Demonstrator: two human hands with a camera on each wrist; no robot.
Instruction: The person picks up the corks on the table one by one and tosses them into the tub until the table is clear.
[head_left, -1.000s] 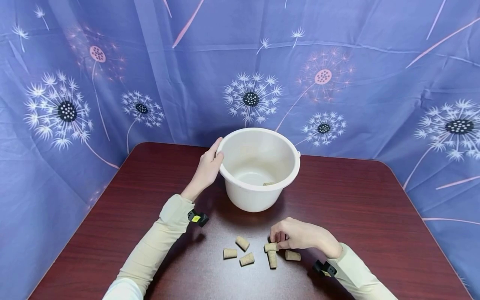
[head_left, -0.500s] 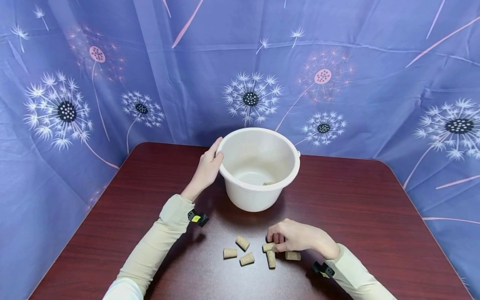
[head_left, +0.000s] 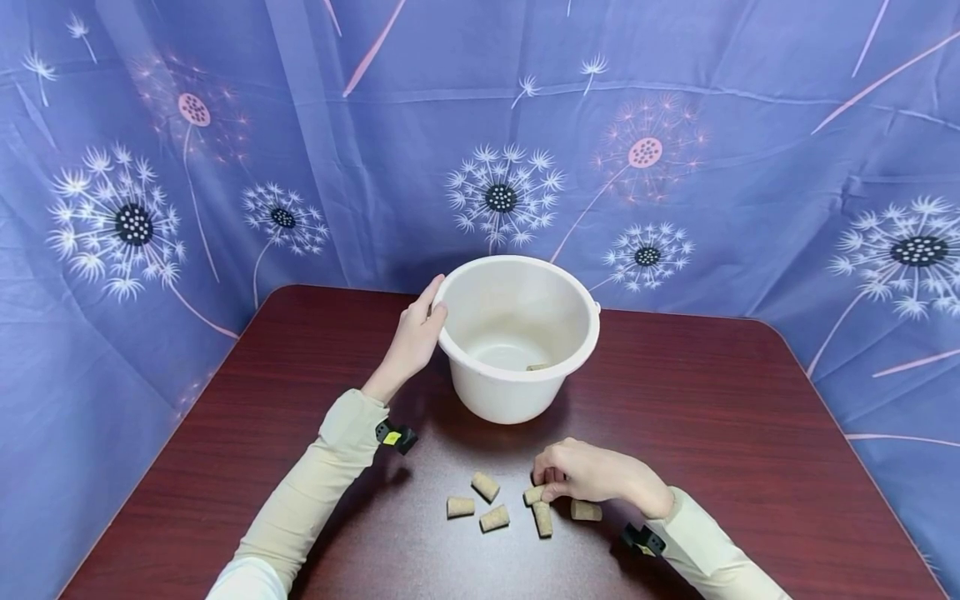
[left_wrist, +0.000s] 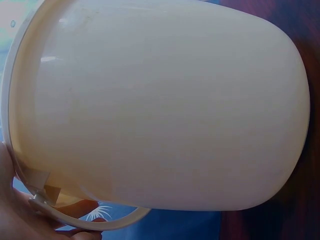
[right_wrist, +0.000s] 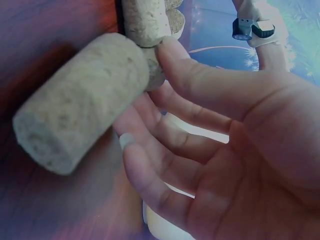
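On the table (head_left: 712, 392), the left hand (head_left: 408, 337), its arm (head_left: 311, 487) stretched forward, grips the bucket (head_left: 502, 396) at its rim; the right hand (head_left: 600, 477), back upward, fingers curled, pinches a cork (head_left: 533, 495) near other corks (head_left: 494, 518)

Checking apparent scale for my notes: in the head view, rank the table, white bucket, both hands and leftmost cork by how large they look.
Largest to smallest:
1. Table
2. White bucket
3. Left hand and right hand, too alike to rank
4. Leftmost cork
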